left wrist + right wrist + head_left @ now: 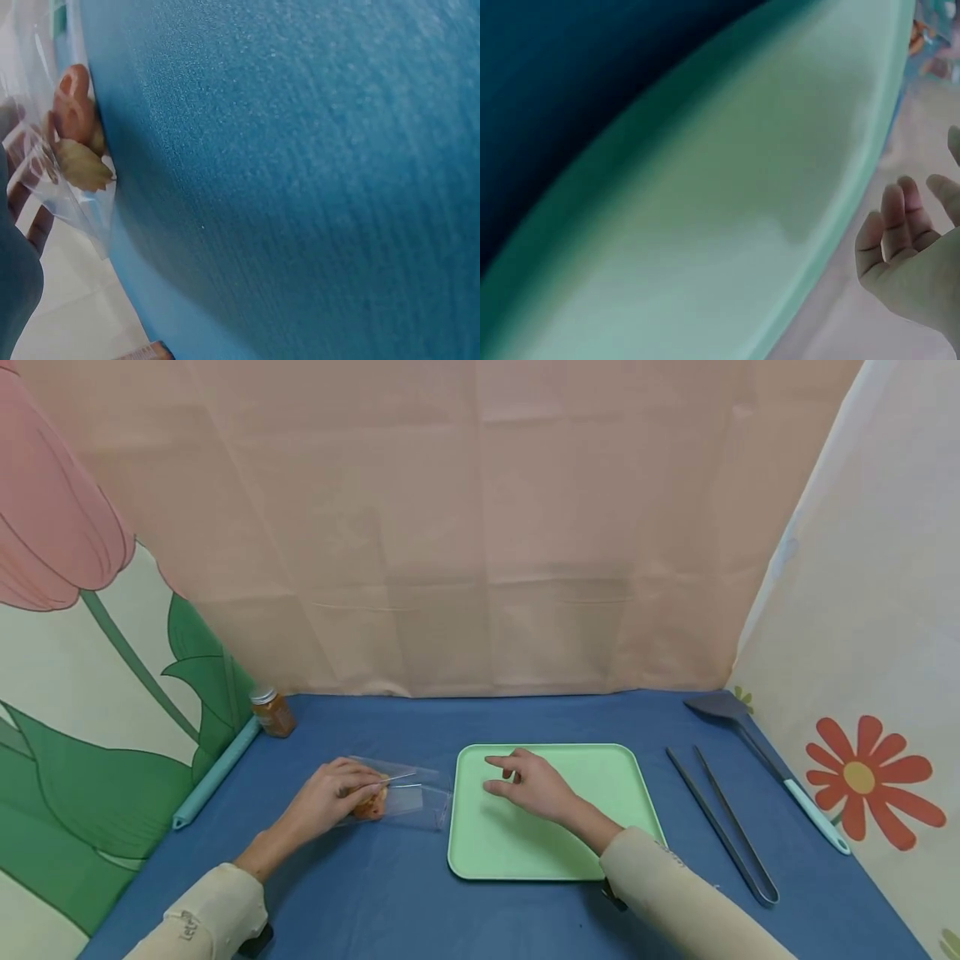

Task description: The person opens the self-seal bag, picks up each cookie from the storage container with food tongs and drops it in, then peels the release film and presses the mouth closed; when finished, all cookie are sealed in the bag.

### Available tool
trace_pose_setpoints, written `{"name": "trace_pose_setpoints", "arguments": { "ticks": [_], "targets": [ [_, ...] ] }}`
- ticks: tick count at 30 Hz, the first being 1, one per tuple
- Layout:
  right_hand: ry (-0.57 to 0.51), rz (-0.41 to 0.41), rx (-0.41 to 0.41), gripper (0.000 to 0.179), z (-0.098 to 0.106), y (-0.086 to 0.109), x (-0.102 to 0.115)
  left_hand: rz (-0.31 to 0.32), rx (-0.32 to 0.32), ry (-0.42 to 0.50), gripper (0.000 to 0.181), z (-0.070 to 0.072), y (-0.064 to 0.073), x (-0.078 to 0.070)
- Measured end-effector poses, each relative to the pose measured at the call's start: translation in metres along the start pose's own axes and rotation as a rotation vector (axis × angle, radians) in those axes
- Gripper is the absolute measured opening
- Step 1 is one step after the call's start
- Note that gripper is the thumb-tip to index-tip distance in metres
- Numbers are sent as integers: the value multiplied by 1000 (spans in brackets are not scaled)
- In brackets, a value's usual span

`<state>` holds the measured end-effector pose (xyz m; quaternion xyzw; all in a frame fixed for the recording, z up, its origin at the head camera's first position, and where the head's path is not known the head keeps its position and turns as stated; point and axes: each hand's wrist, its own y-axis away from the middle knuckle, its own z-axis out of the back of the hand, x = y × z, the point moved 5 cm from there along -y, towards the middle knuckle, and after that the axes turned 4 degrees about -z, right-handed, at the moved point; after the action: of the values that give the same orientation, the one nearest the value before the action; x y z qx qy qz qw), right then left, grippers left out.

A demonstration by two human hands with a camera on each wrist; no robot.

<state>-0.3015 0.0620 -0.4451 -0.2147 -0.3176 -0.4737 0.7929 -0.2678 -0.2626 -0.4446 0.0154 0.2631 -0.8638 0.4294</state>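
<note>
My left hand (333, 795) pinches a clear plastic bag (433, 803) left of the tray. Orange-brown pieces (369, 810) show through the film under its fingers. Seen closer in the left wrist view, the bag holds a looped pinkish-orange piece (73, 109) and a yellowish, jagged-edged piece (84, 166). Over the light green tray (555, 864) hovers my right hand (538, 787), holding nothing, its index finger and thumb pointing left towards the bag. The right wrist view shows that hand's other fingers (895, 225) loosely bent.
Right of the tray lie metal tongs (723, 827) and a dark spatula (750, 739) with a pale blue handle. A brown jar (273, 714) with a silver lid stands at the back left, near a light blue roll (217, 774). Blue cloth (360, 902) covers the table.
</note>
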Motion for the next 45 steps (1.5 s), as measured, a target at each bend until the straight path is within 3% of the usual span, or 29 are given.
{"name": "trace_pose_setpoints", "arguments": {
  "ticks": [4,10,18,27,38,43,45],
  "targets": [
    [23,5,20,53,-18,-14,6,-17,-5,2,19,0,0,0],
    [143,22,-9,49,-32,-31,19,-23,8,11,20,1,0,0],
    [268,33,-26,43,-46,-39,30,15,19,1,17,0,0,0],
    [316,1,-18,31,-50,-46,36,9,5,-12,16,0,0,0],
    [244,4,-33,13,-52,-54,37,10,29,14,17,4,-1,-2],
    [213,0,-38,12,-50,-55,38,-28,41,6,20,5,-2,-2],
    [204,-6,-34,13,-50,-56,39,-11,60,20,22,6,-4,-2]
  ]
}}
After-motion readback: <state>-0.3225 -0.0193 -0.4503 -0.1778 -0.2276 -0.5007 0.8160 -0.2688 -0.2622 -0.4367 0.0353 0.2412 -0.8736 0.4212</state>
